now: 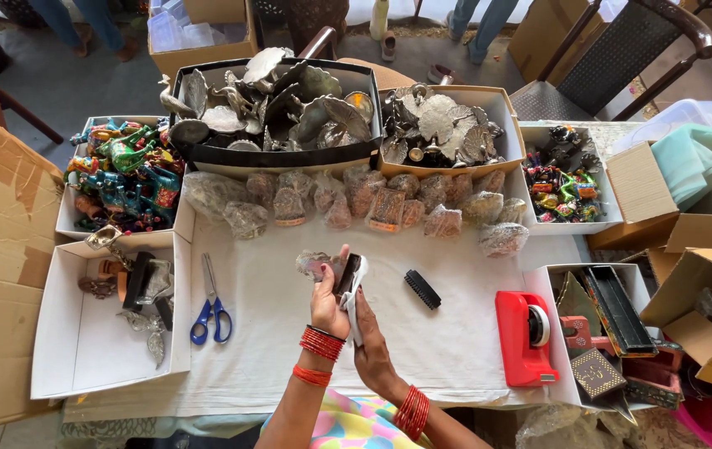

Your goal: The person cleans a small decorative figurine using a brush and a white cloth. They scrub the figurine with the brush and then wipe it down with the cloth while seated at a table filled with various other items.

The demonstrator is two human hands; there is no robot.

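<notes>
both hands meet over white cloth: left hand closed on a crinkled plastic-wrapped metal piece and a dark flat block; right hand pinches white rag beneath it. ribbed black brush lies just right.

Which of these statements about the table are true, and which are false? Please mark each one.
1. The scissors have blue handles. True.
2. The tape dispenser is green. False: it is red.
3. The left hand holds a small dark object. True.
4. The black brush lies inside the white box. False: it lies on the white cloth, between the hands and the tape dispenser.
5. The right hand holds the scissors. False: it grips a white rag against the dark object; the scissors lie untouched on the cloth.
</notes>
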